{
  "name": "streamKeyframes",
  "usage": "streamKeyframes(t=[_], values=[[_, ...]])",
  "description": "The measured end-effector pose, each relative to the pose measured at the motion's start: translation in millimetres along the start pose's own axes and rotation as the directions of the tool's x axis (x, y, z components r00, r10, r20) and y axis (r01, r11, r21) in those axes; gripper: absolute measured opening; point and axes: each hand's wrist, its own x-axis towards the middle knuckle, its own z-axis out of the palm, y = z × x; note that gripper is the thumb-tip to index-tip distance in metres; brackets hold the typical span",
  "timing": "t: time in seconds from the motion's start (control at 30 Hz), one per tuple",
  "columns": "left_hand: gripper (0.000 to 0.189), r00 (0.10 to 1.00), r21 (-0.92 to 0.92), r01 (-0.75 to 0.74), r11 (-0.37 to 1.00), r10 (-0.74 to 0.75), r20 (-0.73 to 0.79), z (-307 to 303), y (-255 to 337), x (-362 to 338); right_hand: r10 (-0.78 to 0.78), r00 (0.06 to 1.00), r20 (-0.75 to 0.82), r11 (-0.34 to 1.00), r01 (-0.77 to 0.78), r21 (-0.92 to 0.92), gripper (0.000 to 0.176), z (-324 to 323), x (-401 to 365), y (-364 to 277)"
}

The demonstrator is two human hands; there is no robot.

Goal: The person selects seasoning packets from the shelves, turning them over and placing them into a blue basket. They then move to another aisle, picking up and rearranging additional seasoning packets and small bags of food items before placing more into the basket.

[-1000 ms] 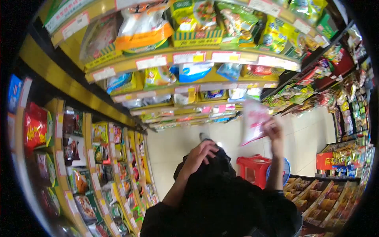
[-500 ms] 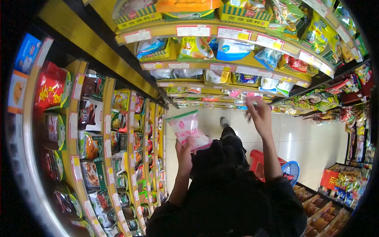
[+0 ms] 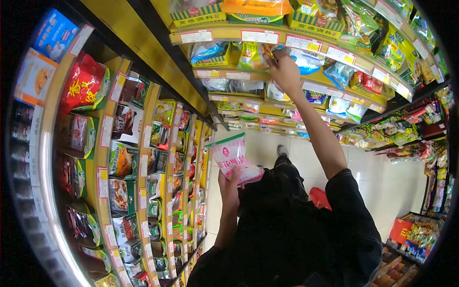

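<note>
My left hand (image 3: 229,184) grips the lower part of a white and pink plastic packet (image 3: 232,155) with a green top edge. The packet is tilted, its printed front facing up towards me. Stretched out to the shelf unit ahead, my right hand (image 3: 286,71) has its fingers bent at the right edge of a yellow packet (image 3: 252,55) on the second shelf from the top. The fingertips look pinched on that edge, though they are partly hidden. Just right of this hand lies a blue and white bag (image 3: 306,61).
Shelves of boxed and bagged food (image 3: 123,158) run along my left side. Above the yellow packet, a price-tagged shelf edge (image 3: 296,40) juts out. A red plastic object (image 3: 319,197) is on the tiled floor (image 3: 363,177), and more racks stand at the right.
My right hand has moved up and forward from above the floor to the yellow packet on the shelf. The left hand still holds the white and pink packet. The view has shifted slightly.
</note>
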Motion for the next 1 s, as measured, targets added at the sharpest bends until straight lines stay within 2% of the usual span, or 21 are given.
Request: streamKeyframes(t=[0.07, 0.13, 0.2, 0.27, 0.3, 0.33, 0.37, 0.4, 0.47, 0.53, 0.6, 0.63, 0.67, 0.73, 0.77, 0.8, 0.83, 0.87, 0.9, 0.97, 1.0], values=[[0.025, 1.0, -0.012, -0.024, 1.0, 0.023, -0.021, 1.9, 4.7, 3.3, 0.015, 0.999, 0.039, 0.998, -0.017, 0.062, 0.036, -19.9, -21.0, -7.2], [0.028, 0.997, 0.026, -0.075, 0.997, 0.075, 0.0, -9.0, 1.0, 23.7, -0.006, 0.997, 0.074, 0.945, -0.019, 0.326, 0.032, -39.8, -54.0, -12.0], [0.03, 0.994, 0.046, -0.107, 0.993, 0.106, 0.023, 0.6, 23.4, 49.5, -0.037, 0.979, 0.199, 0.947, -0.029, 0.32, 0.031, -69.1, -96.2, -13.6], [0.033, 0.975, 0.114, -0.201, 0.973, 0.188, 0.119, 12.0, 37.1, 85.9, 0.022, 0.938, 0.346, 0.933, -0.144, 0.33, 0.034, -97.8, -140.8, -7.7], [0.032, 0.966, 0.202, -0.227, 0.953, 0.193, 0.175, 23.9, 48.1, 105.7, -0.053, 0.965, 0.256, 0.904, -0.063, 0.424, 0.037, -93.1, -168.6, 18.9], [0.031, 0.955, 0.286, -0.252, 0.925, 0.189, 0.229, 38.5, 58.3, 127.4, 0.001, 0.974, 0.227, 0.862, -0.116, 0.494, 0.039, -97.9, -197.2, 36.3], [0.035, 0.904, 0.327, -0.382, 0.864, 0.277, 0.325, 55.0, 61.9, 156.9, 0.055, 0.979, 0.197, 0.81, -0.159, 0.564, 0.042, -102.7, -225.8, 53.7], [0.04, 0.837, 0.353, -0.506, 0.787, 0.35, 0.42, 72.1, 64.7, 185.3, 0.222, 0.943, 0.248, 0.722, -0.33, 0.608, 0.042, -116.2, -251.0, 60.1], [0.052, 0.838, 0.542, -0.541, 0.643, 0.356, 0.415, 119.5, 89.8, 214.1, 0.462, 0.849, 0.257, 0.636, -0.519, 0.571, 0.044, -153.4, -281.7, 64.6], [0.061, 0.798, 0.667, -0.594, 0.449, 0.438, 0.415, 158.4, 94.5, 254.1, 0.54, 0.819, 0.196, 0.611, -0.541, 0.578, 0.041, -177.1, -313.1, 99.2], [0.06, 0.818, 0.693, -0.569, 0.442, 0.387, 0.425, 183.5, 94.1, 288.6, 0.59, 0.802, 0.094, 0.601, -0.513, 0.612, 0.037, -190.1, -334.6, 127.4], [0.06, 0.781, 0.708, -0.602, 0.369, 0.459, 0.424, 188.4, 86.4, 296.2, 0.591, 0.807, -0.013, 0.661, -0.474, 0.581, 0.036, -192.5, -338.0, 133.6], [0.06, 0.738, 0.726, -0.622, 0.292, 0.529, 0.419, 193.3, 78.5, 303.8, 0.595, 0.802, -0.047, 0.675, -0.467, 0.571, 0.034, -196.0, -342.6, 141.3], [0.063, 0.459, 0.758, -0.652, -0.012, 0.789, 0.408, 195.8, 66.1, 306.4, 0.602, 0.788, -0.125, 0.706, -0.453, 0.544, 0.031, -204.6, -351.9, 152.3], [0.064, 0.5, 0.788, -0.616, -0.004, 0.771, 0.395, 194.8, 60.0, 297.7, 0.653, 0.745, -0.136, 0.663, -0.475, 0.578, 0.023, -208.1, -355.5, 153.6], [0.06, 0.343, 0.713, -0.696, -0.083, 0.834, 0.432, 193.6, 58.9, 289.5, 0.723, 0.671, -0.166, 0.619, -0.521, 0.588, 0.018, -213.1, -354.7, 150.8], [0.054, 0.246, 0.663, -0.739, -0.117, 0.869, 0.429, 194.9, 52.4, 291.0, 0.736, 0.639, -0.226, 0.614, -0.488, 0.621, 0.021, -218.3, -346.9, 145.3], [0.053, 0.25, 0.551, -0.828, -0.102, 0.813, 0.526, 192.2, 55.0, 287.2, 0.746, 0.596, -0.299, 0.617, -0.448, 0.647, 0.025, -228.6, -332.9, 140.6], [0.055, 0.324, 0.576, -0.81, -0.107, 0.737, 0.593, 186.5, 39.8, 294.3, 0.679, 0.645, -0.352, 0.694, -0.406, 0.594, 0.031, -247.9, -316.8, 138.8], [0.044, 0.213, 0.479, -0.835, -0.271, 0.644, 0.735, 186.1, 53.5, 260.9, 0.557, 0.706, -0.438, 0.824, -0.402, 0.4, 0.043, -297.6, -273.8, 135.2], [0.038, 0.295, 0.525, -0.812, -0.255, 0.597, 0.746, 181.6, 43.7, 265.9, 0.433, 0.763, -0.48, 0.901, -0.352, 0.253, 0.041, -325.6, -248.1, 139.7]])
